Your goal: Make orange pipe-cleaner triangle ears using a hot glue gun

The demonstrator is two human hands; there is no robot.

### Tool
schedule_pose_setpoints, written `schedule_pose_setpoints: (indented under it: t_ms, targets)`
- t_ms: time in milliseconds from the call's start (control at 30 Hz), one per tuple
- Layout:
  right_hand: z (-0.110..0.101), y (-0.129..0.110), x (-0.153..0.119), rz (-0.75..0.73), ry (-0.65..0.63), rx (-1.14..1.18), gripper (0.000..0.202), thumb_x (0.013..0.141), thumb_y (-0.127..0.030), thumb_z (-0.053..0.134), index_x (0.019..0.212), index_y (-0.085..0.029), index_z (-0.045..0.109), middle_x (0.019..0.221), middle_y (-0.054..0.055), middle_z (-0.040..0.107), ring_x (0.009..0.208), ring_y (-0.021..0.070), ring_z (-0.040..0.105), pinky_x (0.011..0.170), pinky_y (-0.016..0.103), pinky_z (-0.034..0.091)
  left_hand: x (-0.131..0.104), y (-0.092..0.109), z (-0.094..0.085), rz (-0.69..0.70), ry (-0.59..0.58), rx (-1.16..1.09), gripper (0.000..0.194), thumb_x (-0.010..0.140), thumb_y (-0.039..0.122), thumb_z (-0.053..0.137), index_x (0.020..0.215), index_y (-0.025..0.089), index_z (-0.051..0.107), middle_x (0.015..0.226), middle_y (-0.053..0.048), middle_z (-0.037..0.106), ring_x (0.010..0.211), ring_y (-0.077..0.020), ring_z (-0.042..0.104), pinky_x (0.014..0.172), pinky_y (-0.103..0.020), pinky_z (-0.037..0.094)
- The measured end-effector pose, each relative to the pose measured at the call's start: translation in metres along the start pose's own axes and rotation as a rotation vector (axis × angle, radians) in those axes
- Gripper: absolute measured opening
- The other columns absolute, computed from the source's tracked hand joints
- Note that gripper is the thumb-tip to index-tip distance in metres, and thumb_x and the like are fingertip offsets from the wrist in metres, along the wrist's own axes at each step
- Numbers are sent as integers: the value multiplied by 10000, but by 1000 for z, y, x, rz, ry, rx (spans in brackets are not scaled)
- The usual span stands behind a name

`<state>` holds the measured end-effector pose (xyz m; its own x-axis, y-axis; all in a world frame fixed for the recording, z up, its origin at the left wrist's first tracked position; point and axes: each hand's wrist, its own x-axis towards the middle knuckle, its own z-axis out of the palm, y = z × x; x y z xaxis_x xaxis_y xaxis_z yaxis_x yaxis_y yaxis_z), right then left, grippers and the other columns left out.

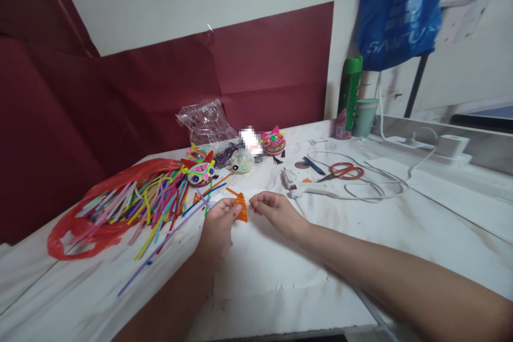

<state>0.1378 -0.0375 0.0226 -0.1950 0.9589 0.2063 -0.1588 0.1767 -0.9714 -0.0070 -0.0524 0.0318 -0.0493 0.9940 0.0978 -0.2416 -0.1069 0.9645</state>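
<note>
My left hand (217, 225) pinches an orange triangular piece (242, 211), wound in rows from what looks like pipe cleaner, with a loose end sticking out at its upper left. Just right of the piece, my right hand (278, 212) has its thumb and fingertips pressed together, apart from the piece. Whether anything small sits between those fingertips cannot be made out. Both hands are above a white sheet (276, 270) on the marble-patterned table. To the left, a heap of coloured pipe cleaners (160, 197) lies on a red plastic bag (108, 184).
Behind the hands sit a colourful cat-like mask (201, 172), a pink one (274, 141) and a crumpled clear bag (206, 123). At right are a glue gun (316, 191) with its cable, orange-handled scissors (348, 171), a blue cutter (313, 165) and a power strip (417, 145).
</note>
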Motion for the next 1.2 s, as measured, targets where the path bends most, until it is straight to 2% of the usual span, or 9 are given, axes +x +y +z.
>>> schedule_pose_setpoints:
  t_ms: [233, 433, 533, 667, 767, 867, 1067, 1200]
  targets:
    - [1, 2, -1, 30, -29, -18, 74, 652, -220, 569, 683, -160, 597, 610, -25, 564, 587, 109, 495, 627, 255, 383, 0, -1, 0, 6, -5, -17, 217, 566, 213, 707, 725, 145, 576, 572, 16, 636, 533, -110, 575, 563, -218, 417]
    - [2, 1, -1, 59, -59, -11, 53, 649, -215, 579, 658, -165, 595, 597, -25, 570, 555, 103, 471, 599, 249, 373, 2, 1, 0, -43, 16, -92, 230, 540, 228, 734, 684, 145, 574, 539, 29, 613, 504, -96, 557, 546, -209, 408]
    - [3, 0, -4, 67, -98, -21, 91, 662, -246, 598, 625, -164, 584, 581, -24, 560, 549, 100, 461, 591, 244, 365, 2, 0, -2, -69, -10, -107, 232, 540, 240, 743, 668, 153, 570, 543, 27, 609, 519, -109, 568, 549, -220, 413]
    - [4, 2, -7, 82, -157, -28, 195, 639, -333, 666, 631, -160, 574, 541, -41, 519, 501, 84, 415, 515, 230, 299, 1, -4, -3, -82, -85, -101, 219, 574, 247, 742, 683, 160, 572, 569, 17, 613, 574, -133, 590, 575, -238, 424]
    - [4, 6, -5, 90, -147, 24, 261, 595, -371, 700, 593, -159, 549, 513, -49, 502, 477, 71, 387, 498, 228, 278, 2, -7, -3, -70, -143, -125, 204, 659, 315, 695, 701, 149, 583, 607, -4, 620, 597, -138, 582, 579, -247, 425]
    - [2, 7, -1, 88, -126, 83, 283, 580, -383, 712, 571, -159, 539, 508, -44, 515, 488, 74, 401, 511, 228, 295, 2, -7, -3, -32, -124, -124, 259, 716, 394, 637, 703, 138, 595, 633, -15, 617, 576, -125, 552, 567, -248, 418]
    - [1, 6, -1, 100, -139, 127, 279, 573, -378, 727, 568, -161, 551, 494, -43, 521, 492, 81, 418, 522, 230, 311, 2, -7, -6, -38, -120, 14, 233, 618, 339, 719, 580, 147, 591, 563, 3, 579, 556, -103, 520, 560, -217, 398]
    - [0, 6, -1, 102, -162, 129, 267, 584, -377, 712, 579, -157, 561, 509, -31, 538, 502, 87, 432, 539, 237, 324, 4, -9, -9, -41, -101, 36, 217, 619, 326, 714, 567, 152, 594, 539, 16, 551, 530, -91, 493, 547, -209, 389]
